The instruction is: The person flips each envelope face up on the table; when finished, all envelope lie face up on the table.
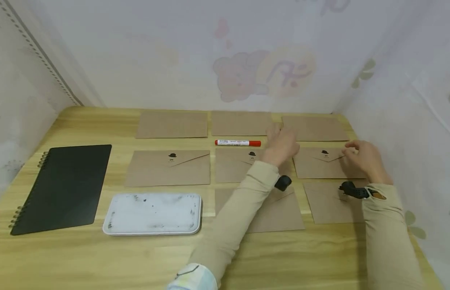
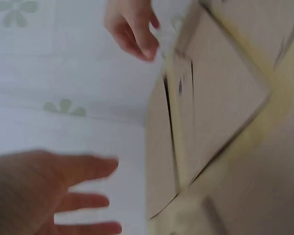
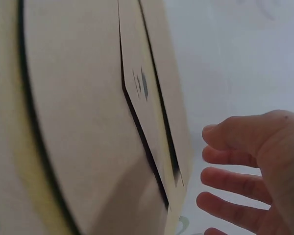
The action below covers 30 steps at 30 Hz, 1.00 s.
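Note:
Brown paper envelopes lie in three rows on the wooden table. My left hand point(image 1: 281, 146) hovers between the middle-row centre envelope point(image 1: 228, 169) and the back right envelope point(image 1: 315, 129). In the left wrist view its thumb and fingers point(image 2: 93, 169) are spread apart, with nothing between them. My right hand point(image 1: 366, 159) is over the right end of the middle-row right envelope point(image 1: 322, 167), which has a printed hat and a pointed flap. The right wrist view shows its fingers point(image 3: 230, 181) loosely extended and holding nothing. My left forearm covers part of the front centre envelope point(image 1: 279, 217).
A red-capped marker point(image 1: 237, 143) lies left of my left hand. A white tin case point(image 1: 152, 213) sits at front left, beside a black spiral notebook point(image 1: 65, 185). Printed fabric walls point(image 1: 156, 60) enclose the table point(image 1: 119, 266) at the back and sides.

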Available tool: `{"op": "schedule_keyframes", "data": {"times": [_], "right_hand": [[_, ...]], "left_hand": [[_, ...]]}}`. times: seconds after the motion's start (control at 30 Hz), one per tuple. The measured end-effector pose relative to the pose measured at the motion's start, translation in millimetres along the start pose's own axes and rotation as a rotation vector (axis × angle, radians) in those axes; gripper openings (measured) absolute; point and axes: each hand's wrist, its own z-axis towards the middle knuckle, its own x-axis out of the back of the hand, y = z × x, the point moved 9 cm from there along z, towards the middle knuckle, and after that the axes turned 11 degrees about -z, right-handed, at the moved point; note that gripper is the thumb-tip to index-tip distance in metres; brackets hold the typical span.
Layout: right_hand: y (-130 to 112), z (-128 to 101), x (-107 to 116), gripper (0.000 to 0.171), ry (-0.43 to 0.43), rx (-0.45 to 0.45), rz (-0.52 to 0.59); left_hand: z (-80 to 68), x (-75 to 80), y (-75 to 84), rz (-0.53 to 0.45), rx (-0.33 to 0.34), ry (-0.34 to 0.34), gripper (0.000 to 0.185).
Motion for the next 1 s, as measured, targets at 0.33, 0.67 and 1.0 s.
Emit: {"op": "schedule_keyframes", "data": {"times": [0.33, 0.67, 1.0], "right_hand": [[22, 27, -17, 0.05, -0.282, -0.01, -0.021], [20, 26, -12, 0.05, -0.281, -0.029, -0.054], [18, 35, -15, 0.048, -0.245, -0.1, -0.052]], "left_hand": [[40.5, 3.1, 6.8, 0.147, -0.133, -0.303, 0.053], [57.3, -16.8, -6.4, 0.239, -0.208, -0.354, 0.056], [53.0, -23.7, -7.6, 0.262, -0.233, -0.329, 0.058]]}}
